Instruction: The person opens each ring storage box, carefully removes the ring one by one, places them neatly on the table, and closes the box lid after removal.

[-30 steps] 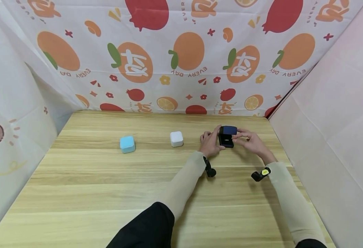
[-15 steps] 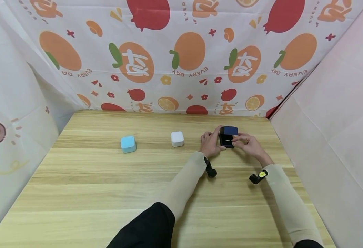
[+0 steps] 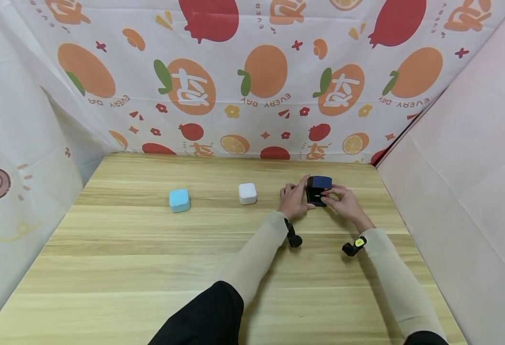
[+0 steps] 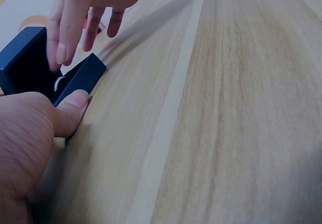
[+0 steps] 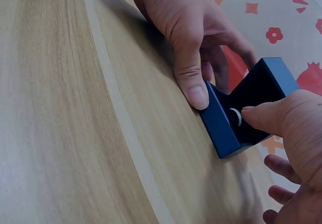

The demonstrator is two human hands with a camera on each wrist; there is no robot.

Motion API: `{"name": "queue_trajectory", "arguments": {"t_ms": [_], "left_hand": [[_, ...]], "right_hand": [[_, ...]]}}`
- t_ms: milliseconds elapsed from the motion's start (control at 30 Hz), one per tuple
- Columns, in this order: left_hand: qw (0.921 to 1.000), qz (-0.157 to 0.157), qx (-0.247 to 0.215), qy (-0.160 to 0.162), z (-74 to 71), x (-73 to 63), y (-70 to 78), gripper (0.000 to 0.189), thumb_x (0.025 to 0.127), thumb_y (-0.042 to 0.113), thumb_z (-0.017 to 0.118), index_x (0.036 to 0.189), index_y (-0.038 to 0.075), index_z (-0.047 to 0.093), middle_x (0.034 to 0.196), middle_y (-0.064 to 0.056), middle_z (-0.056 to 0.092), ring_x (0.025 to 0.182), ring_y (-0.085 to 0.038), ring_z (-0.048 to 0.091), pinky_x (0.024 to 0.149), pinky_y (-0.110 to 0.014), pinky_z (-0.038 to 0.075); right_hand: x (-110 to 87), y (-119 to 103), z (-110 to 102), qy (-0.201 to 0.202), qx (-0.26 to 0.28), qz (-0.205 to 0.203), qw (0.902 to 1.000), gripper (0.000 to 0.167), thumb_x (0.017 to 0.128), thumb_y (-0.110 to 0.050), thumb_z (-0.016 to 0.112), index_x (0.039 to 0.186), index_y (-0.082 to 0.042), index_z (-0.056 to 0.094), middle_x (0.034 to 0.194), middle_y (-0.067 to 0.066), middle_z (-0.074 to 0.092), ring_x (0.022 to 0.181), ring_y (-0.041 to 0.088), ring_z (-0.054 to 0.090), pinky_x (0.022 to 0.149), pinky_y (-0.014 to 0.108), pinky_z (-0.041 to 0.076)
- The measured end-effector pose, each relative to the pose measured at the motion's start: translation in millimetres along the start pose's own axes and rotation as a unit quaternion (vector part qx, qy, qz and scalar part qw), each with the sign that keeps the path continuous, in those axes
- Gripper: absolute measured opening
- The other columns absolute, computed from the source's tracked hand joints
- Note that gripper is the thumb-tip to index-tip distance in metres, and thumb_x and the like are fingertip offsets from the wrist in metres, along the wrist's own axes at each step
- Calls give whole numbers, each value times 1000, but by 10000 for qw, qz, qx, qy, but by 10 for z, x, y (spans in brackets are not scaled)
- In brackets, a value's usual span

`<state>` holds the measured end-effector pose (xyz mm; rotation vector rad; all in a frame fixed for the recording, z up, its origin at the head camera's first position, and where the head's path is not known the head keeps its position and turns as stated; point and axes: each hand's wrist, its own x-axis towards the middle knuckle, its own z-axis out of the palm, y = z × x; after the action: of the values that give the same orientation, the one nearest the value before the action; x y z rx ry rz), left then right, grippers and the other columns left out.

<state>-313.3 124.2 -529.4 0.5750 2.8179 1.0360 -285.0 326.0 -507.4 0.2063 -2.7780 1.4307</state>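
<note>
the square-edged navy ring box (image 3: 320, 182) stood open near the far right corner of the wood-grained table (image 3: 148, 258), with more room nearward. the left hand (image 3: 294, 201) gripped its left side; the right hand (image 3: 345, 204) reached inside to the curved, silvery ring (image 5: 236, 117), whether pinching it i couldn't tell.

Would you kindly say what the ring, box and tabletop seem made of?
Ring: probably metal, silvery, with beaded edge. Box: perhaps coated card or plastic, smooth, with crisp blue edges. Tabletop: wood or laminate, fairly matte, with streaked grain.
</note>
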Motion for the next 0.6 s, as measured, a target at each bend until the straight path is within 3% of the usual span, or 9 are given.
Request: {"name": "queue_trajectory", "arguments": {"t_ms": [233,600], "left_hand": [[10000,-11,9,3,-10,-5,6,101,87,40,79,162,37,13,147,-1,60,133,-28,43,116,-47,25],[10000,60,-3,18,-24,-12,-7,100,87,40,80,163,36,14,146,-3,62,132,-28,44,116,-48,25]], "right_hand": [[25,21,65,167,129,71,9998,21,94,-6,70,110,8,72,144,29,52,146,43,37,114,59,40],[41,23,166,383,87,249,9989,22,93,-8,72,109,7,74,148,27,51,143,43,43,114,55,42]]}}
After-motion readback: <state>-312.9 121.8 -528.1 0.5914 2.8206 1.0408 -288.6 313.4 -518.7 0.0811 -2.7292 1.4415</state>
